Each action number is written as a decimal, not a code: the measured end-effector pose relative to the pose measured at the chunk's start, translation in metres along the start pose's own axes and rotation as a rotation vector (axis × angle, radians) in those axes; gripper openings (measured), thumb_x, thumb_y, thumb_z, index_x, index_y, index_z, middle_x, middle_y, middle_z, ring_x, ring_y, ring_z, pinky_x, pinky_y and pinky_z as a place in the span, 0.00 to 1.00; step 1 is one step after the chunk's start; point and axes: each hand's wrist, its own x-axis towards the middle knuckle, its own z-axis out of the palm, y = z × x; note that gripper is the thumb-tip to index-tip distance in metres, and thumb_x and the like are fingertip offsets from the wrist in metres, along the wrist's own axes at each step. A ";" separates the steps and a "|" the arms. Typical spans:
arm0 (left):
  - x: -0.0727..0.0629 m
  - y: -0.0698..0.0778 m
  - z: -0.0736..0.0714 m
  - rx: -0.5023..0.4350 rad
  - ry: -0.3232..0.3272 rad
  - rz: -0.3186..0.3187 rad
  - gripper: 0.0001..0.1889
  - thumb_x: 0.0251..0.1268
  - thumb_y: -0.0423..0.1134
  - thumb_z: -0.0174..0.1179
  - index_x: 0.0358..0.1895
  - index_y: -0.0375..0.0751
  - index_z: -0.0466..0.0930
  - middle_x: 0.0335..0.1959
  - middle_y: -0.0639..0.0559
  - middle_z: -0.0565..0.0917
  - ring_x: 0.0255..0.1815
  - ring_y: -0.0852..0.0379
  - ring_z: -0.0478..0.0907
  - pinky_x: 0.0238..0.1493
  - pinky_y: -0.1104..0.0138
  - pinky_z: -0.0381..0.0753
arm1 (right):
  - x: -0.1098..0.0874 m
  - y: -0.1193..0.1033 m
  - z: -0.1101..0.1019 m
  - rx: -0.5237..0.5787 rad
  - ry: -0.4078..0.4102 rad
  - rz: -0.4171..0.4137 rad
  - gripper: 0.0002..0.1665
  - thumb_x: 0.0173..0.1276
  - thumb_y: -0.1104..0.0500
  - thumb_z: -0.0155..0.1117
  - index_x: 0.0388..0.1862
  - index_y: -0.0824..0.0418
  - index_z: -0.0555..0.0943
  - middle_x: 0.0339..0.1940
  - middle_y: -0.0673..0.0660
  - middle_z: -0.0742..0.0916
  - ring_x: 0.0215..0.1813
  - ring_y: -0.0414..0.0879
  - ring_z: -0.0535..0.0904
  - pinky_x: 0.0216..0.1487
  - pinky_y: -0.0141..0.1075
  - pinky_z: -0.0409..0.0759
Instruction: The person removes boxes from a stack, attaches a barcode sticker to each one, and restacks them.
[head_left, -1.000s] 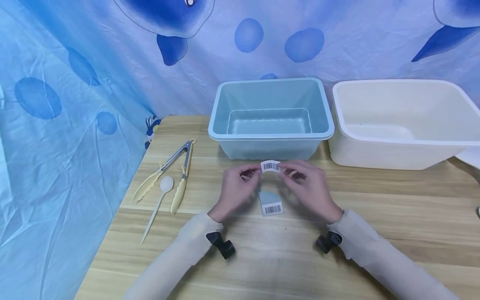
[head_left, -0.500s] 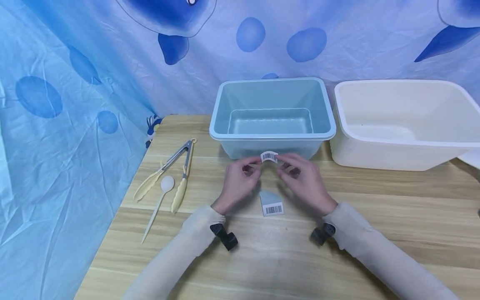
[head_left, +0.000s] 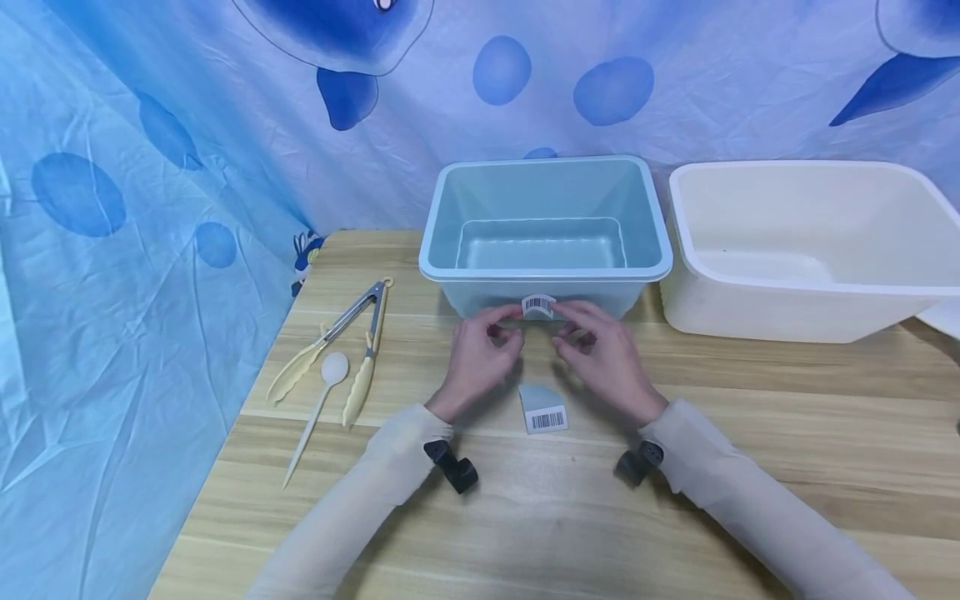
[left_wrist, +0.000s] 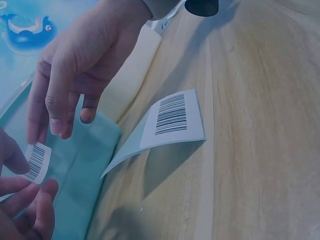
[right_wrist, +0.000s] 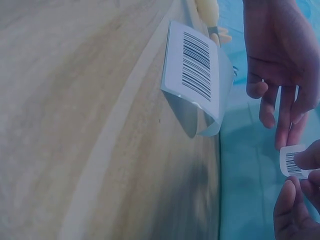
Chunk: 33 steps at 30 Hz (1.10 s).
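A small white barcode sticker (head_left: 538,306) is held between both hands, right at the front wall of the light blue bin (head_left: 546,268). My left hand (head_left: 512,321) pinches its left end and my right hand (head_left: 567,322) pinches its right end. In the left wrist view the sticker (left_wrist: 37,161) sits between my left hand's thumb and fingers (left_wrist: 27,205), with the right hand (left_wrist: 75,70) above. The right wrist view shows the sticker (right_wrist: 294,161) pinched by my right hand (right_wrist: 299,192). A curled backing sheet (head_left: 543,408) with another barcode lies on the table below the hands.
Cream-handled tongs (head_left: 337,346) and a white spoon (head_left: 318,404) lie on the wooden table (head_left: 525,517) at the left. A large white tub (head_left: 806,287) stands to the right of the blue bin. A blue patterned cloth (head_left: 135,208) hangs behind and at the left.
Both hands have carried the sticker forward, from above the backing sheet up to the blue bin's front wall. The backing sheet has stayed where it was.
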 end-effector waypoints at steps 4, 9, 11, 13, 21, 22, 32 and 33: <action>0.001 0.001 0.000 -0.002 0.002 -0.009 0.19 0.55 0.28 0.59 0.53 0.37 0.82 0.50 0.43 0.85 0.33 0.54 0.85 0.34 0.70 0.83 | 0.001 0.001 0.001 -0.005 0.005 -0.010 0.30 0.55 0.73 0.68 0.59 0.63 0.79 0.56 0.61 0.83 0.40 0.49 0.84 0.38 0.38 0.85; 0.001 0.000 0.000 -0.003 0.005 -0.015 0.20 0.55 0.29 0.59 0.54 0.37 0.81 0.50 0.43 0.85 0.33 0.54 0.85 0.34 0.70 0.83 | 0.002 0.002 0.001 -0.012 -0.001 -0.010 0.30 0.55 0.73 0.68 0.60 0.64 0.78 0.55 0.61 0.82 0.39 0.49 0.84 0.38 0.39 0.85; 0.002 0.000 0.001 -0.002 0.002 -0.018 0.20 0.56 0.29 0.60 0.54 0.37 0.81 0.50 0.44 0.85 0.33 0.54 0.85 0.32 0.70 0.83 | 0.002 0.002 0.001 -0.018 -0.004 -0.006 0.31 0.55 0.73 0.68 0.60 0.64 0.78 0.54 0.62 0.83 0.39 0.49 0.84 0.38 0.39 0.85; 0.002 -0.001 0.001 -0.004 -0.003 -0.020 0.20 0.56 0.28 0.59 0.54 0.37 0.81 0.50 0.43 0.85 0.33 0.54 0.85 0.31 0.71 0.82 | 0.002 0.003 0.000 -0.022 -0.007 0.000 0.31 0.55 0.73 0.68 0.60 0.64 0.77 0.54 0.62 0.83 0.38 0.49 0.84 0.38 0.39 0.85; 0.003 0.000 0.000 -0.017 -0.011 -0.038 0.20 0.57 0.27 0.58 0.55 0.36 0.80 0.49 0.43 0.84 0.31 0.54 0.83 0.24 0.69 0.81 | 0.004 0.001 -0.001 -0.022 -0.015 0.014 0.31 0.56 0.73 0.67 0.61 0.65 0.77 0.53 0.63 0.82 0.32 0.47 0.84 0.29 0.28 0.82; 0.003 0.000 0.000 -0.012 -0.011 -0.038 0.20 0.57 0.27 0.58 0.55 0.36 0.80 0.49 0.43 0.85 0.31 0.54 0.83 0.24 0.69 0.81 | 0.004 0.000 -0.001 -0.020 -0.019 0.017 0.31 0.57 0.73 0.67 0.61 0.65 0.77 0.53 0.63 0.81 0.32 0.47 0.84 0.28 0.27 0.81; 0.001 -0.001 0.001 -0.030 0.027 -0.036 0.20 0.55 0.26 0.58 0.54 0.35 0.80 0.50 0.43 0.84 0.30 0.54 0.84 0.27 0.70 0.81 | 0.002 0.000 -0.003 0.006 -0.024 0.040 0.23 0.61 0.70 0.65 0.57 0.65 0.79 0.49 0.64 0.82 0.33 0.47 0.83 0.32 0.30 0.83; 0.001 -0.001 0.001 -0.040 0.029 -0.033 0.20 0.55 0.25 0.58 0.54 0.35 0.80 0.50 0.43 0.84 0.30 0.54 0.83 0.26 0.70 0.81 | 0.002 0.001 -0.003 0.018 -0.027 0.046 0.22 0.62 0.70 0.65 0.56 0.65 0.79 0.47 0.63 0.83 0.33 0.47 0.83 0.32 0.30 0.83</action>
